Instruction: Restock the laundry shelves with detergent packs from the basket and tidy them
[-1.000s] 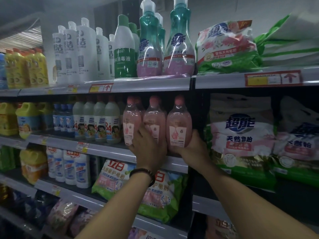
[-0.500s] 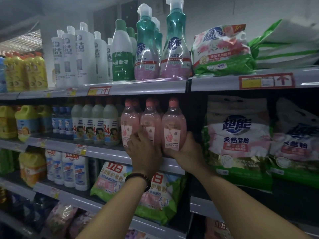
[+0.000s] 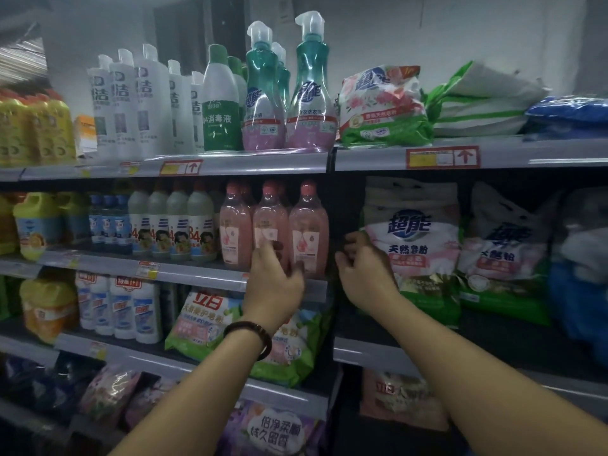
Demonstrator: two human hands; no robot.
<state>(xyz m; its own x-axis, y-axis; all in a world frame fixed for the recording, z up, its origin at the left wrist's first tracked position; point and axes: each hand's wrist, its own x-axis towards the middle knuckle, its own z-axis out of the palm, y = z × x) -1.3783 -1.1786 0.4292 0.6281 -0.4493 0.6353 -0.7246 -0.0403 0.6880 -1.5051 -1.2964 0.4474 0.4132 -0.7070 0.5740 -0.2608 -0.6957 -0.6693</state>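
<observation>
Three pink detergent bottles (image 3: 307, 232) stand in a row at the right end of the middle shelf (image 3: 184, 273). My left hand (image 3: 274, 284), with a dark bead bracelet on the wrist, hovers just in front of the middle and right bottles, fingers loosely curled and holding nothing. My right hand (image 3: 365, 271) is off the bottles, to their right, in the dark gap before a white, pink and green detergent powder bag (image 3: 411, 245); its fingers are apart and empty. The basket is not in view.
The top shelf (image 3: 362, 156) carries white bottles, teal pump bottles (image 3: 309, 93) and powder bags. Yellow jugs (image 3: 36, 222) and white bleach bottles stand left on the middle shelf. Below lie pink-green powder packs (image 3: 204, 320) and more bottles. A blue bag (image 3: 579, 297) is far right.
Both hands have let go of the pink bottles. The right hand moved right toward the powder bag; the left hand pulled back slightly. The view shifted a little downward.
</observation>
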